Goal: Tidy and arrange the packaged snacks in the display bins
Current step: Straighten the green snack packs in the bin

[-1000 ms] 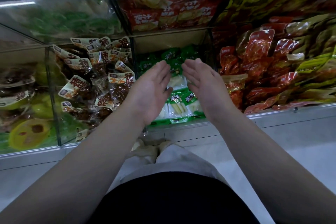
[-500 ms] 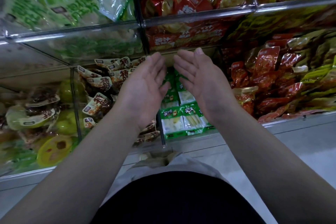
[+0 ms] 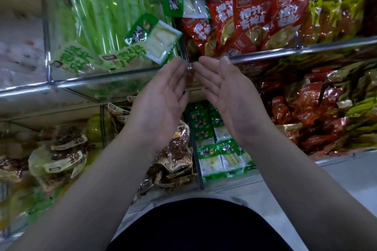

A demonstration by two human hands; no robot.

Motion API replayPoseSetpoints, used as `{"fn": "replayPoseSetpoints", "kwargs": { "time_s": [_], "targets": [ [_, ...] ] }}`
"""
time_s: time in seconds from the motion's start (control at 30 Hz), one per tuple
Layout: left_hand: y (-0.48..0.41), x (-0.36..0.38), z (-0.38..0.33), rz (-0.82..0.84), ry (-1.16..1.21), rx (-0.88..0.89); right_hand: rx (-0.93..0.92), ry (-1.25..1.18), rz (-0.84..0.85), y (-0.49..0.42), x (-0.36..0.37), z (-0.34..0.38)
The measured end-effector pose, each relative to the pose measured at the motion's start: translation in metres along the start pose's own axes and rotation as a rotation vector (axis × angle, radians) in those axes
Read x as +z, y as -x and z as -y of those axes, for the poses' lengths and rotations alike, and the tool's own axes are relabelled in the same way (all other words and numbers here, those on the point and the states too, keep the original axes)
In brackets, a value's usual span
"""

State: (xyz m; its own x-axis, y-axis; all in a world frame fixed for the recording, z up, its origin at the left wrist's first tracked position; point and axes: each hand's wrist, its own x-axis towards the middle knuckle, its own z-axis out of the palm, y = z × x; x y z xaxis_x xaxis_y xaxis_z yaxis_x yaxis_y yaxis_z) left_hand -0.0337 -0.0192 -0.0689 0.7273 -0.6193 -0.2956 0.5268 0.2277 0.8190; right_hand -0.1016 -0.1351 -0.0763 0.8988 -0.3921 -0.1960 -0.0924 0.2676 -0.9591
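Snack packets fill the clear bins, none held. Fingers straight, tips nearly meeting at the metal rail. Left hand and right hand raised, palms facing. Green-and-white packet tilted just above the left fingertips, red packets beside it.

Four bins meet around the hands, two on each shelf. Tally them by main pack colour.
Green: 2 (long green packs above, small green-and-white packs below)
Red: 1 (red packs, above)
Brown: 1 (brown packs, below)
Total: 4
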Motion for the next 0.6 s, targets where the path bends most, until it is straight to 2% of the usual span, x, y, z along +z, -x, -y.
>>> {"fn": "replayPoseSetpoints", "kwargs": {
  "time_s": [0.13,0.33,0.6],
  "targets": [
    [-0.006,-0.002,-0.019,-0.02,-0.017,0.06,-0.017,-0.002,0.009,-0.011,0.012,0.01],
    [-0.017,-0.007,-0.032,-0.111,-0.051,0.061,-0.005,0.042,-0.009,-0.029,0.025,0.02],
    [-0.025,-0.01,-0.034,-0.058,-0.265,0.055,-0.025,0.217,-0.09,-0.065,0.032,0.028]
  ]
}}
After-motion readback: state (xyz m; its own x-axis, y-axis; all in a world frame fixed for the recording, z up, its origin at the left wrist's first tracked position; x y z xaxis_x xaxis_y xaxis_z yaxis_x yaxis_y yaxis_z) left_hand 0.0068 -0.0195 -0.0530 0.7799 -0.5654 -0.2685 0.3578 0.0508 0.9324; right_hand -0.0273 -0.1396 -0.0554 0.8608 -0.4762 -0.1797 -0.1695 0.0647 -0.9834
